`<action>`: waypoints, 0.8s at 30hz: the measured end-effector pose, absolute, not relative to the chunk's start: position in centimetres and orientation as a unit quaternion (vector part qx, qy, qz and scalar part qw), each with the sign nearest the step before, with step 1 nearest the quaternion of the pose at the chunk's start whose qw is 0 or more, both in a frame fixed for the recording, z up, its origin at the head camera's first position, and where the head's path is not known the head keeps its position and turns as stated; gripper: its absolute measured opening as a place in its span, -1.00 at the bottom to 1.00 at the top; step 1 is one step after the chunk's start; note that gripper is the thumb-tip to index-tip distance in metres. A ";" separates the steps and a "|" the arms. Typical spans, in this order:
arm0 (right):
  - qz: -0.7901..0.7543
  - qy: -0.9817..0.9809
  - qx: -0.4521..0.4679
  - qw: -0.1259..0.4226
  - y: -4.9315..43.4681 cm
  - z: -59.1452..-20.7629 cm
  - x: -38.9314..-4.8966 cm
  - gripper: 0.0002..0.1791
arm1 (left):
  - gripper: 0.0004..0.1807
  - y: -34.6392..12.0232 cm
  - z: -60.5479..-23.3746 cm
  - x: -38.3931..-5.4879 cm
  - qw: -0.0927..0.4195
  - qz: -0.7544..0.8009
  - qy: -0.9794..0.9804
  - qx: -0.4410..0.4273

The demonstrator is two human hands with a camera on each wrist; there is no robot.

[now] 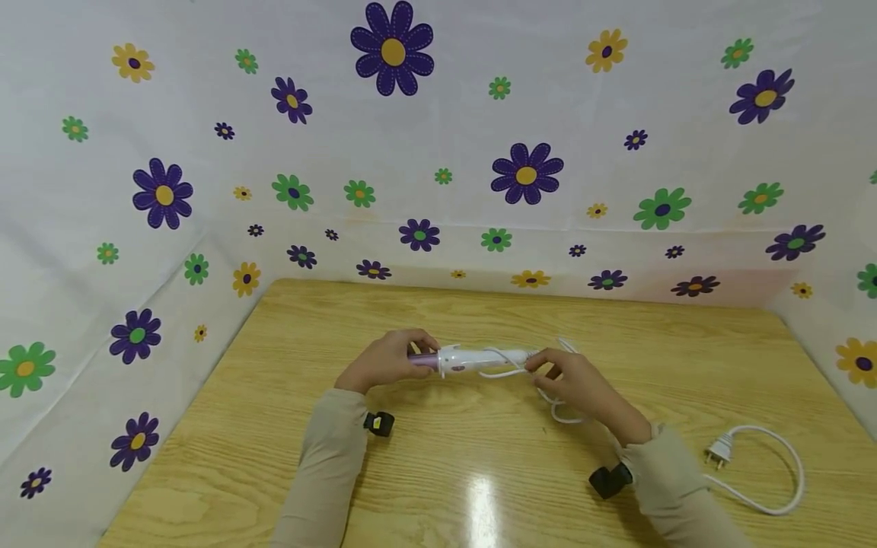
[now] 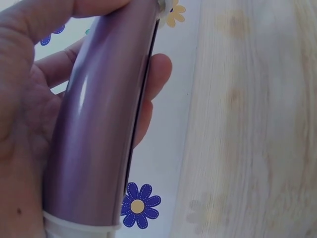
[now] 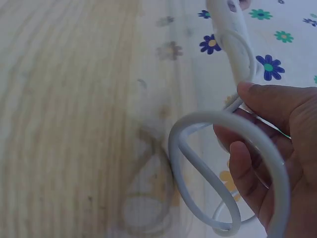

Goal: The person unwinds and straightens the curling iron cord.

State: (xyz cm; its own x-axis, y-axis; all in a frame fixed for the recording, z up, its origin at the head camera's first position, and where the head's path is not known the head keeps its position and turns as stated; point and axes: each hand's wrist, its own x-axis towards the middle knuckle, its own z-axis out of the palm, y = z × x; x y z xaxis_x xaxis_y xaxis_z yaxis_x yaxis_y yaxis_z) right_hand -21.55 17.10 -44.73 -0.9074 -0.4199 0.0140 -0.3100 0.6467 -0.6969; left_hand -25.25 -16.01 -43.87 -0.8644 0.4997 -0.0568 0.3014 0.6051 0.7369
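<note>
A curling iron (image 1: 473, 360) with a white handle and a purple barrel is held level above the wooden table, between both hands. My left hand (image 1: 390, 358) grips the barrel (image 2: 99, 114), the thumb on one side and fingers curled behind it. At the other end, my right hand (image 1: 578, 387) pinches the tail of the handle (image 3: 233, 44), where the cord comes out. The white cord (image 3: 176, 148) loops loosely around the handle and hangs in coils beside the right palm. The barrel's far tip is hidden by the left hand in the head view.
On the table's right side lies a two-pin plug (image 1: 719, 449) with a curve of cord (image 1: 798, 472). A white flowered cloth (image 1: 445, 122) hangs behind and beside the wooden table (image 1: 425, 472). Black wrist cameras (image 1: 610, 481) sit on both sleeves.
</note>
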 end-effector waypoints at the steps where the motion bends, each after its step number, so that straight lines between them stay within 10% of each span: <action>1: -0.374 0.903 -0.199 0.076 17.0 -44.8 -21.5 -0.80 | -0.62 -16.0 -43.9 -25.3 0.130 0.383 0.886 0.226; 24: -0.381 0.888 -0.251 0.056 17.9 -45.0 -20.0 -0.91 | -0.61 -16.2 -43.9 -25.4 0.135 0.389 0.886 0.216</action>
State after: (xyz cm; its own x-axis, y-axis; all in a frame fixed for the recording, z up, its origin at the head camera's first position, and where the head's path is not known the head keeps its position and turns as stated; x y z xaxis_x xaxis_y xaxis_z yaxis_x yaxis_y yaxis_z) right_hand -20.04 17.93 -44.97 -0.8679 -0.4881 0.0923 -0.4034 0.5840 -0.7044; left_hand -25.43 -16.23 -43.86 -0.8705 0.4870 -0.0708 0.2775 0.6046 0.7466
